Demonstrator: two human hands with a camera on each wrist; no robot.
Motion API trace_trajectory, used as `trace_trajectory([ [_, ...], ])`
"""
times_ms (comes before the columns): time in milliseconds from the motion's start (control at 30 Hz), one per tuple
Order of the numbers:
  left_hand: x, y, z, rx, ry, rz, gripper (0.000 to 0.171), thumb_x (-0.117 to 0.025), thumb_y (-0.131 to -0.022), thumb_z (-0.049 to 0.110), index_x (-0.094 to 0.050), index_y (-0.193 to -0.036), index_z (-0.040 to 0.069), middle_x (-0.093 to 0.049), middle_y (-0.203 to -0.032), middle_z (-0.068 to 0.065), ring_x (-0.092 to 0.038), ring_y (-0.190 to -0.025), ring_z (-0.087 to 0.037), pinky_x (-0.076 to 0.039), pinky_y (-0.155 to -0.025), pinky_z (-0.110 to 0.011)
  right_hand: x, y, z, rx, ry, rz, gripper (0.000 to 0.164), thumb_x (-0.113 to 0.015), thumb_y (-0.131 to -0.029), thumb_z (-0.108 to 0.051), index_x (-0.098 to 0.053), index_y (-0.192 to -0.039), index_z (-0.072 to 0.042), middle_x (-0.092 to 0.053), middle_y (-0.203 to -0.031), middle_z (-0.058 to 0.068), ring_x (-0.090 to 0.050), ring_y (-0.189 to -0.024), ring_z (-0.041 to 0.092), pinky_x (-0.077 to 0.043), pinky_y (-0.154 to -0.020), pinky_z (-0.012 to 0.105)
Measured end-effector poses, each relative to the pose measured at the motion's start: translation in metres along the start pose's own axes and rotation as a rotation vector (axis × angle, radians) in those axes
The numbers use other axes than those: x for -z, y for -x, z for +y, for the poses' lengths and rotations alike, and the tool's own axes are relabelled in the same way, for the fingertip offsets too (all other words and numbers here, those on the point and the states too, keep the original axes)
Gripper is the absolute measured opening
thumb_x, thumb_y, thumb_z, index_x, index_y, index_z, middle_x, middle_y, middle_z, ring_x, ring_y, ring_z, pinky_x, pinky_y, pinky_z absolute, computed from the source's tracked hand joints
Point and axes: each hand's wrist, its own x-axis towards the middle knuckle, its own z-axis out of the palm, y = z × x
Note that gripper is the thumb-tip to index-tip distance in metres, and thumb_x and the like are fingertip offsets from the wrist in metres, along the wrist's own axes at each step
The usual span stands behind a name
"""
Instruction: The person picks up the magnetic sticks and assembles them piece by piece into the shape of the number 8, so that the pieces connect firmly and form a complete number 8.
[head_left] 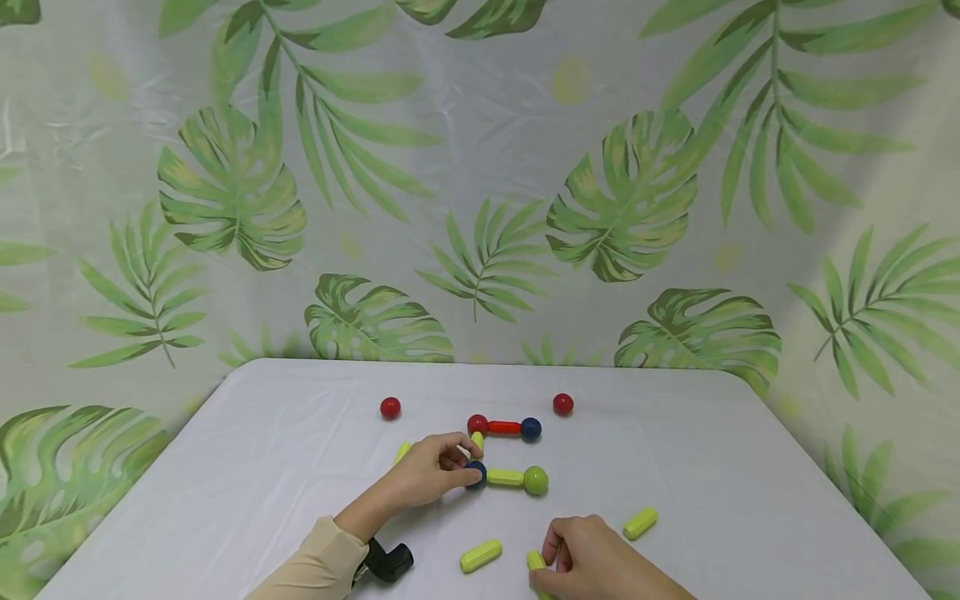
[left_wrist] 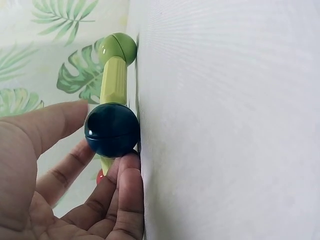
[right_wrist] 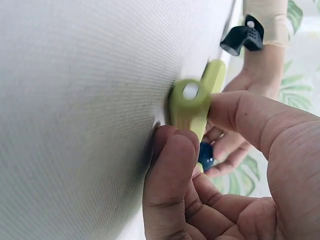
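Observation:
My left hand (head_left: 429, 472) holds the dark blue ball (left_wrist: 112, 131) between thumb and fingers. A yellow-green rod (head_left: 506, 477) joins that ball to a green ball (head_left: 536, 480). Another yellow-green rod (head_left: 477, 443), partly covered by my fingers, runs from near the blue ball to a red ball (head_left: 477, 424). From there a red rod (head_left: 504, 427) reaches a second dark blue ball (head_left: 531, 429). Nearer the front, my right hand (head_left: 588, 552) pinches a loose yellow-green rod (head_left: 536, 563); its end in the right wrist view shows a silvery disc.
Two loose red balls lie at the back, a left one (head_left: 390, 408) and a right one (head_left: 563, 404). Loose yellow-green rods flank my right hand, one left (head_left: 481, 556) and one right (head_left: 641, 523). Another rod (head_left: 402, 452) shows partly behind my left hand. The table (head_left: 300, 417) meets a leaf-patterned curtain.

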Motion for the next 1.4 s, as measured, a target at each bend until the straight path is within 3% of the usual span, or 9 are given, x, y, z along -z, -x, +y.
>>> trace_trajectory([
  [167, 0.002, -0.001, 0.003, 0.017, 0.012, -0.001, 0.026, -0.074, -0.102, 0.028, -0.069, -0.125, 0.015, -0.073, -0.103, -0.004, -0.065, -0.083, -0.016, -0.052, -0.064, -0.029, 0.006, 0.012, -0.022, -0.006, 0.0, 0.011, 0.024, -0.084, -0.09, -0.025, -0.064, -0.083, -0.013, -0.053, -0.066, -0.001, -0.049, -0.063, 0.015, -0.034, -0.058, 0.022],
  [400, 0.006, -0.008, 0.008, 0.053, 0.006, 0.008, 0.037, -0.074, -0.102, 0.027, -0.06, -0.134, 0.012, -0.072, -0.102, -0.007, -0.067, -0.073, -0.017, -0.054, -0.066, -0.031, 0.005, 0.003, -0.009, 0.011, -0.012, -0.004, 0.023, -0.083, -0.09, -0.028, -0.065, -0.083, -0.016, -0.054, -0.066, -0.003, -0.05, -0.062, 0.014, -0.035, -0.057, 0.022],
  [800, 0.005, -0.026, 0.007, 0.119, -0.066, 0.066, 0.067, -0.08, -0.098, 0.025, -0.045, -0.153, 0.009, -0.071, -0.085, -0.004, -0.064, -0.062, -0.015, -0.056, -0.065, -0.03, 0.017, 0.016, -0.02, 0.057, -0.064, 0.008, 0.018, -0.079, -0.092, -0.024, -0.066, -0.085, -0.013, -0.055, -0.066, -0.004, -0.049, -0.062, 0.013, -0.036, -0.057, 0.021],
  [1000, 0.003, -0.031, 0.006, 0.124, -0.069, 0.063, 0.071, -0.082, -0.096, 0.023, -0.046, -0.155, 0.007, -0.071, -0.086, -0.003, -0.065, -0.064, -0.014, -0.059, -0.065, -0.029, 0.025, 0.016, -0.024, 0.123, -0.067, 0.045, 0.012, -0.078, -0.089, -0.019, -0.068, -0.087, -0.012, -0.059, -0.066, -0.004, -0.05, -0.06, 0.01, -0.038, -0.055, 0.02],
  [1400, 0.002, -0.03, 0.007, 0.109, -0.075, 0.081, 0.066, -0.084, -0.094, 0.02, -0.053, -0.151, 0.009, -0.069, -0.086, -0.005, -0.064, -0.067, -0.013, -0.056, -0.063, -0.028, 0.054, 0.009, -0.033, 0.113, -0.119, 0.15, 0.013, -0.075, -0.09, -0.019, -0.07, -0.094, -0.008, -0.068, -0.067, -0.002, -0.062, -0.058, 0.013, -0.05, -0.054, 0.026],
])
